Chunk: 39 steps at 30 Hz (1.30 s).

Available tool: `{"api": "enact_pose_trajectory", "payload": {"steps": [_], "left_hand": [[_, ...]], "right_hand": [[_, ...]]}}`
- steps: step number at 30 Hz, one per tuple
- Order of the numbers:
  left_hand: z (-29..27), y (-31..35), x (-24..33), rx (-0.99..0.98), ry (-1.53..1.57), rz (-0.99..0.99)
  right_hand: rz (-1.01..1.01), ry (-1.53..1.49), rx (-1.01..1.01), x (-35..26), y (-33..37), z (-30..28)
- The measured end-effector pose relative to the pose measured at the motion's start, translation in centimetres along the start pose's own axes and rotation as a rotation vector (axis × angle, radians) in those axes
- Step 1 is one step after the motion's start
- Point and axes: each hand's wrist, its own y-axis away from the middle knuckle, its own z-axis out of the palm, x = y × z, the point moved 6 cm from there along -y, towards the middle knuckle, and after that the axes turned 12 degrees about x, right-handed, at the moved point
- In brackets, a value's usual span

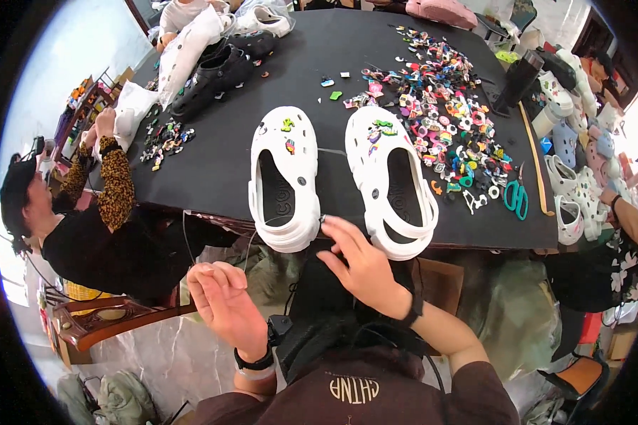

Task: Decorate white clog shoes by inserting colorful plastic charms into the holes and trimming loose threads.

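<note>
The left white clog [305, 205] stands at the table's [220, 170] near edge, beside its mate [412, 188]. The right hand [367, 273] reaches its heel, grip apart; the left hand [223, 304] curls near a thin strand [249, 248], hold unclear. Colourful charms [443, 117] lie rightward.

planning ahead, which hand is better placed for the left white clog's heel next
Likely the right hand: its fingertips are beside the heel of that clog; the left hand sits farther off.
</note>
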Motion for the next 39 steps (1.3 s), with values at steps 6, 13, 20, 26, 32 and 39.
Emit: {"api": "enact_pose_trajectory", "payload": {"steps": [6,13,20,26,32,39], "left_hand": [[-0.6,-0.6,-0.4,0.021,-0.041,-0.034],[1.1,-1.4,-3.6,-0.125,-0.610,0.054],[3.3,-0.7,-5.1,-0.342,-1.037,0.450],[3.1,0.0,-7.1,-0.441,-0.982,0.274],[3.5,0.1,-7.6,-0.396,-0.996,0.350],[3.3,-0.3,-7.3,-0.374,-0.982,0.367]], "right_hand": [[0.110,-0.014,0.030,1.1,-1.6,2.3],[0.271,-0.155,-0.072,2.9,-0.9,2.8],[0.397,-0.087,-0.469,4.7,4.9,0.7],[0.664,0.261,-0.414,11.3,14.4,-10.3],[0.868,0.644,-0.243,19.9,29.3,-21.5],[0.686,0.929,-0.459,24.5,37.0,-21.0]]}}
